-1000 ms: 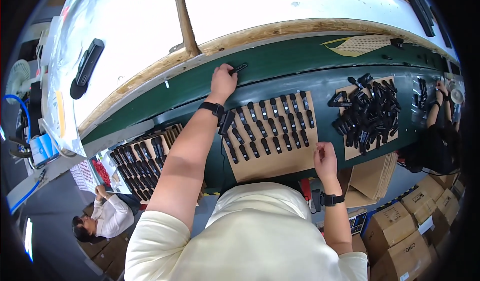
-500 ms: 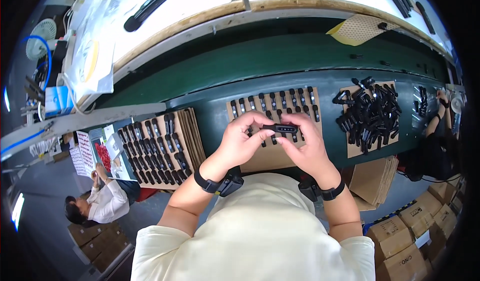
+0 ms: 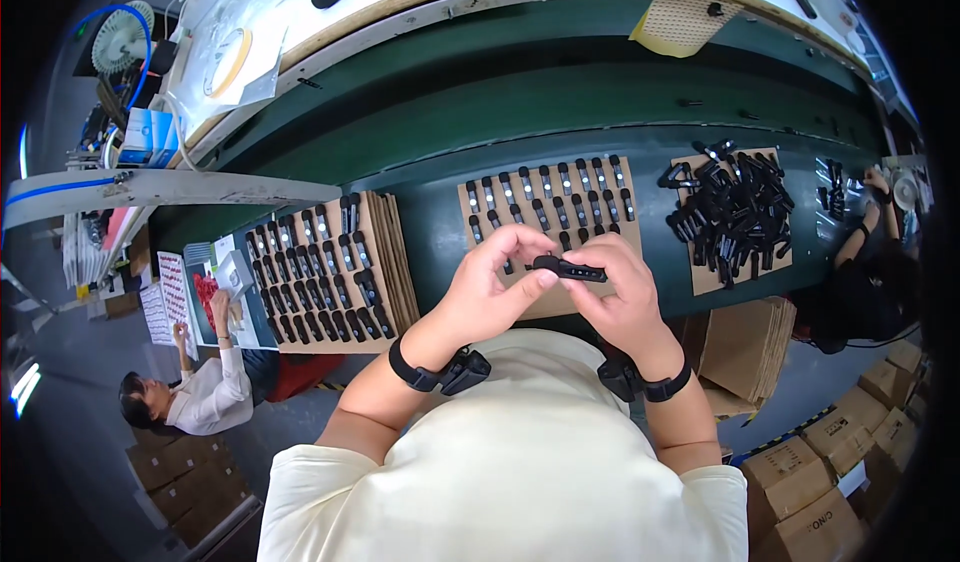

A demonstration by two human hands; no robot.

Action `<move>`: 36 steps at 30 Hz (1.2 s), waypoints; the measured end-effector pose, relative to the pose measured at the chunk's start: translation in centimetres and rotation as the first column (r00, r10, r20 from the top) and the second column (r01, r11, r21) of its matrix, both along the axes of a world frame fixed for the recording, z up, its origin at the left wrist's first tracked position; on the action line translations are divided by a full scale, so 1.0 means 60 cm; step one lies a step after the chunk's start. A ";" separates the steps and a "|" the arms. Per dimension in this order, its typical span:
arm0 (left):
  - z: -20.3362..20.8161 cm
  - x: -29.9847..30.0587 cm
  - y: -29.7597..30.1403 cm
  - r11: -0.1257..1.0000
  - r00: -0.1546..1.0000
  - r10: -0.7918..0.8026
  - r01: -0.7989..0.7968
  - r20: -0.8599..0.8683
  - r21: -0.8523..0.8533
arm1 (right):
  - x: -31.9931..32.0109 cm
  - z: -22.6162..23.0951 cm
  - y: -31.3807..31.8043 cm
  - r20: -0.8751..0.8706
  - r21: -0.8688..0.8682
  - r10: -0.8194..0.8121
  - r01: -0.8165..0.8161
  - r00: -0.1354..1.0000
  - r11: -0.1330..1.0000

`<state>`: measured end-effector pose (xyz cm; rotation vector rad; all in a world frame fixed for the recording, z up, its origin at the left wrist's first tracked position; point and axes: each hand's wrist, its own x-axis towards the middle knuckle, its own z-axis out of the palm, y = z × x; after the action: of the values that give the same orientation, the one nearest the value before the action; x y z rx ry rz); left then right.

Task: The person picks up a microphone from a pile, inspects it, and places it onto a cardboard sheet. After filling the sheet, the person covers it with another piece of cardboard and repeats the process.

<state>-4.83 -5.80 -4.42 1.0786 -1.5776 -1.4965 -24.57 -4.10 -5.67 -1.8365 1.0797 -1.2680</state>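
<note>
Between my two hands, above the bench, is a small black microphone-shaped device (image 3: 575,269) with a rounded dark head and small marks along its side. The thumb and fingers of my left hand (image 3: 490,280) pinch the head end. My right hand (image 3: 622,292) grips the other end with thumb and fingertips. Just behind and beneath them lies a cardboard sheet (image 3: 560,307) bearing rows of similar black devices (image 3: 545,180); my hands hide part of these rows.
On the left, more devices (image 3: 315,280) stand in rows on stacked cardboard (image 3: 392,257). A heaped pile of them (image 3: 735,212) covers another sheet to the right. Co-workers sit at far left (image 3: 205,397) and far right (image 3: 865,297). A green conveyor (image 3: 560,72) runs behind; cartons (image 3: 800,472) stand lower right.
The device has been tilted in my fingers, so its marked side now faces more toward me. My view has shifted slightly. At far left, the co-worker's hands have moved apart.
</note>
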 end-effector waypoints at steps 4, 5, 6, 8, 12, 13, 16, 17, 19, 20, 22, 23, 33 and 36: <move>0.005 0.002 0.010 1.000 1.000 -0.010 0.009 0.029 0.027 | 0.000 0.012 0.017 -0.008 0.010 -0.018 0.018 1.000 1.000; 0.010 0.001 0.011 1.000 0.999 -0.011 0.010 0.049 0.024 | -0.001 0.016 0.020 -0.009 0.007 -0.020 0.020 1.000 1.000; 0.014 0.001 0.012 1.000 0.998 -0.012 0.010 0.068 0.021 | -0.003 0.021 0.024 -0.001 0.042 -0.029 0.029 1.000 0.999; 0.018 -0.002 0.010 0.996 0.998 -0.010 0.016 0.066 -0.088 | -0.005 0.028 0.029 0.016 0.112 -0.046 0.044 0.999 0.993; 0.018 -0.005 0.008 0.948 0.997 -0.012 0.038 0.082 -0.315 | -0.015 0.023 0.035 -0.098 0.028 -0.057 0.060 0.994 0.998; 0.016 -0.006 0.007 0.940 0.995 -0.019 0.053 0.102 -0.336 | -0.014 0.021 0.035 -0.099 0.028 -0.057 0.060 0.993 0.998; 0.006 -0.011 0.002 0.931 0.986 -0.010 0.069 0.166 -0.359 | -0.011 0.004 0.036 -0.158 0.094 -0.099 0.115 0.982 0.989; 0.003 -0.014 0.001 0.930 0.978 0.010 0.069 0.210 -0.361 | -0.014 -0.006 0.035 -0.163 0.094 -0.101 0.117 0.981 0.989; -0.005 -0.017 -0.001 0.929 0.969 0.026 0.068 0.247 -0.363 | -0.025 -0.044 0.031 -0.224 0.123 -0.151 0.181 0.963 0.976; -0.012 -0.014 -0.002 0.944 0.965 0.048 0.040 0.257 -0.327 | -0.034 -0.069 0.029 -0.256 0.137 -0.177 0.217 0.950 0.967; -0.025 -0.004 -0.004 0.967 0.956 0.090 -0.016 0.280 -0.256 | -0.065 -0.139 0.031 -0.321 0.146 -0.248 0.307 0.914 0.941; -0.029 0.001 -0.005 0.967 0.958 0.085 -0.013 0.275 -0.253 | -0.084 -0.177 0.034 -0.379 0.148 -0.310 0.388 0.872 0.910; -0.065 0.033 -0.027 0.989 0.936 0.107 -0.067 0.337 -0.130 | -0.189 -0.386 0.039 -0.498 0.464 -0.370 0.601 0.784 0.651; -0.069 0.036 -0.035 0.987 0.930 0.128 -0.085 0.346 -0.137 | -0.187 -0.399 0.024 -0.535 0.462 -0.347 0.610 0.771 0.644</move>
<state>-2.66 -7.93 -8.58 1.3979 -1.7926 -1.1641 -35.78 -2.64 -29.61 -1.3294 2.0610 -0.6362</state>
